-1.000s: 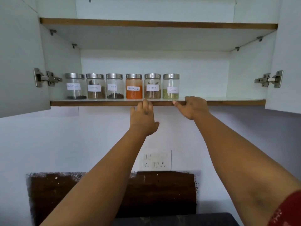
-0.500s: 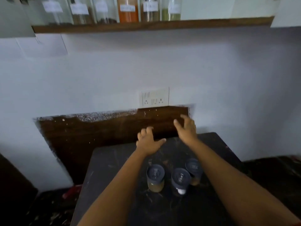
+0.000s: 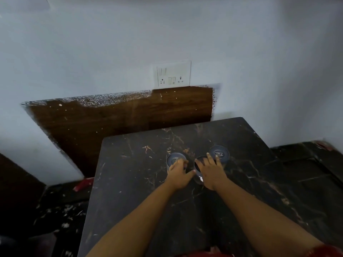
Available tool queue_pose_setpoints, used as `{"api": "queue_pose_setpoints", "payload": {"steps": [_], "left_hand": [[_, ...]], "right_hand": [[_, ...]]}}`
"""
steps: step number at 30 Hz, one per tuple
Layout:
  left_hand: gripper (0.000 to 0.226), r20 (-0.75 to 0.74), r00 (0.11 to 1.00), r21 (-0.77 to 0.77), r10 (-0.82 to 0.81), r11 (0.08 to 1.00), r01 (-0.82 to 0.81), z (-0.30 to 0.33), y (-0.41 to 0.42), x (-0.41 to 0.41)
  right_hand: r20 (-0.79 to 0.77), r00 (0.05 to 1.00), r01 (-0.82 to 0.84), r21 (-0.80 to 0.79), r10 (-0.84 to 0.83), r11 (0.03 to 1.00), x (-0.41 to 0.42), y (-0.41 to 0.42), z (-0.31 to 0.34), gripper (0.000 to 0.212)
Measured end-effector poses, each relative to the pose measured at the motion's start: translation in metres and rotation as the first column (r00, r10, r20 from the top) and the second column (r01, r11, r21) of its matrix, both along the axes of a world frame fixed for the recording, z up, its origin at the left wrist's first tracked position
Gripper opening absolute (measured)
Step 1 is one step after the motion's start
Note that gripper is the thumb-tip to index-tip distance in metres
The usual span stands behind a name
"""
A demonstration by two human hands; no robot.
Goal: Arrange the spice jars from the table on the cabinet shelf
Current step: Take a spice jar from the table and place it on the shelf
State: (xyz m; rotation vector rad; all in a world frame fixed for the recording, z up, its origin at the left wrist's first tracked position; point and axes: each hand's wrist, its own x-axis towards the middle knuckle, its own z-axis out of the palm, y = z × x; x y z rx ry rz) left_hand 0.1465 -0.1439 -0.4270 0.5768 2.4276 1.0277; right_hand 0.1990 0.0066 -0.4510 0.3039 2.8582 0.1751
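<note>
Three spice jars with dark grey lids stand close together on the black marble table (image 3: pixel 141 182). My left hand (image 3: pixel 178 174) lies on the near side of the left jar (image 3: pixel 173 158), fingers bent onto its lid and thumb spread out to the right, away from the jar. Over the middle jar (image 3: pixel 198 164) hovers my right hand (image 3: pixel 211 172) with its fingers straight and spread, hiding most of that jar. The right jar (image 3: pixel 220 154) stands free just beyond my right fingertips. The cabinet shelf is out of view.
A brown wooden panel (image 3: pixel 115 119) leans on the white wall behind the table, under a white socket plate (image 3: pixel 172 75). Dark speckled floor lies on both sides of the table, with a red scrap (image 3: pixel 81 184) at the left.
My head has tipped down from the shelf to the table. Both hands dropped from the shelf edge and now sit on or just over the jars.
</note>
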Motion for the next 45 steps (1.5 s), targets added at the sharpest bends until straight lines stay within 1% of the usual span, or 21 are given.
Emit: {"api": "queue_pose_setpoints", "payload": {"steps": [5,8,11,13,15,17,19,20,21,22,23,24,25,27,29,31,33,35,38,41,45], "left_hand": [[0.049,0.008,0.997,0.012,-0.072,0.997,0.072,-0.008,-0.002,0.008],[0.048,0.018,0.996,0.037,-0.09,0.995,0.089,-0.011,-0.002,0.005],[0.05,0.0,0.999,0.095,-0.053,0.994,0.053,-0.008,-0.003,-0.003],[0.071,-0.034,0.997,0.121,-0.068,0.99,0.072,-0.002,-0.003,-0.008],[0.104,-0.054,0.992,0.138,-0.112,0.983,0.119,0.005,-0.004,-0.012],[0.114,-0.106,0.987,0.164,-0.117,0.977,0.133,0.015,-0.003,-0.013],[0.099,-0.104,0.993,0.239,-0.06,0.967,0.083,0.03,-0.004,-0.014],[0.087,-0.033,0.999,0.314,-0.028,0.949,0.037,0.039,-0.005,-0.016],[0.077,0.141,0.99,0.404,-0.014,0.914,-0.044,0.046,-0.007,-0.02],[0.073,0.363,0.931,0.484,-0.042,0.862,-0.149,0.052,-0.009,-0.023],[0.075,0.556,0.824,0.531,-0.105,0.808,-0.255,0.058,-0.011,-0.027],[0.078,0.68,0.708,0.552,-0.193,0.77,-0.32,0.06,-0.013,-0.03],[0.079,0.742,0.611,0.573,-0.276,0.735,-0.363,0.063,-0.016,-0.032],[0.078,0.782,0.469,0.611,-0.412,0.658,-0.441,0.067,-0.021,-0.031],[0.078,0.786,0.401,0.618,-0.471,0.628,-0.473,0.069,-0.023,-0.029],[0.073,0.785,0.417,0.618,-0.459,0.622,-0.48,0.071,-0.02,-0.028],[0.065,0.773,0.513,0.61,-0.373,0.658,-0.441,0.077,-0.015,-0.027],[0.06,0.712,0.649,0.597,-0.27,0.72,-0.355,0.085,-0.012,-0.026],[0.057,0.628,0.745,0.554,-0.226,0.801,-0.225,0.097,-0.009,-0.024],[0.06,0.621,0.73,0.565,-0.287,0.809,-0.163,0.106,-0.01,-0.023],[0.066,0.688,0.627,0.644,-0.365,0.705,-0.298,0.109,-0.012,-0.025]], "right_hand": [[-0.154,0.988,0.004,-0.1,-0.019,0.995,0.006,-0.014,-0.002,0.044],[-0.086,0.989,0.105,-0.172,-0.121,0.979,0.001,-0.016,0.008,0.038],[-0.011,0.968,0.234,-0.327,-0.251,0.916,-0.012,-0.012,0.038,0.029],[0.041,0.965,0.253,-0.421,-0.261,0.871,-0.023,-0.007,0.068,0.024],[0.063,0.964,0.25,-0.545,-0.259,0.8,-0.032,-0.003,0.103,0.025],[0.08,0.958,0.246,-0.728,-0.277,0.641,-0.037,-0.001,0.133,0.023],[0.049,0.949,0.2,-0.856,-0.31,0.477,-0.04,-0.002,0.153,0.021],[0.006,0.946,0.161,-0.877,-0.324,0.454,-0.041,-0.003,0.158,0.023],[-0.055,0.944,0.115,-0.867,-0.324,0.484,-0.043,-0.004,0.16,0.026],[-0.127,0.941,0.07,-0.832,-0.312,0.55,-0.045,-0.005,0.161,0.031],[-0.205,0.931,0.026,-0.788,-0.301,0.615,-0.046,-0.006,0.161,0.036],[-0.273,0.912,-0.009,-0.76,-0.307,0.65,-0.046,-0.008,0.159,0.04],[-0.328,0.883,-0.038,-0.763,-0.336,0.645,-0.046,-0.009,0.157,0.042],[-0.385,0.811,-0.088,-0.824,-0.44,0.56,-0.045,-0.012,0.153,0.046],[-0.378,0.748,-0.125,-0.887,-0.545,0.445,-0.045,-0.015,0.154,0.047],[-0.379,0.718,-0.137,-0.899,-0.584,0.415,-0.046,-0.016,0.158,0.048],[-0.421,0.717,-0.122,-0.86,-0.555,0.495,-0.047,-0.016,0.161,0.051],[-0.468,0.726,-0.07,-0.78,-0.504,0.622,-0.048,-0.013,0.163,0.052],[-0.495,0.714,-0.043,-0.737,-0.496,0.674,-0.048,-0.01,0.168,0.051],[-0.482,0.742,-0.067,-0.746,-0.467,0.663,-0.048,-0.013,0.178,0.05],[-0.449,0.741,-0.177,-0.848,-0.499,0.5,-0.049,-0.014,0.191,0.05]]}}
